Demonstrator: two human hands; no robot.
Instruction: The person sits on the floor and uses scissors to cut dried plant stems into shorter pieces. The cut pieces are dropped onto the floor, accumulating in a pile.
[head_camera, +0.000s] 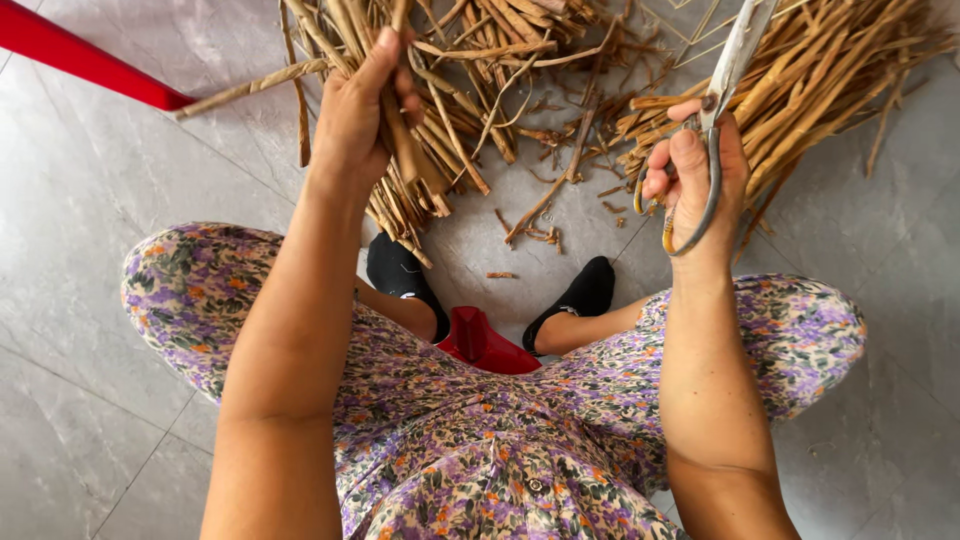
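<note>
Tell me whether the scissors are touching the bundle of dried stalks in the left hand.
Apart. The head view shows grey floor between the scissors in the right hand and the bundle gripped by the left hand.

Bare grey tile floor lies open along the left edge and in the lower corners on both sides. Straight ahead, a heap of dry stalks crowds the top edge, and a second pile fills the top right corner; loose scraps litter the narrow gap between them. A red bar slants across the top left corner. Both knees and black shoes hem in the near floor, around a red stool corner.
</note>
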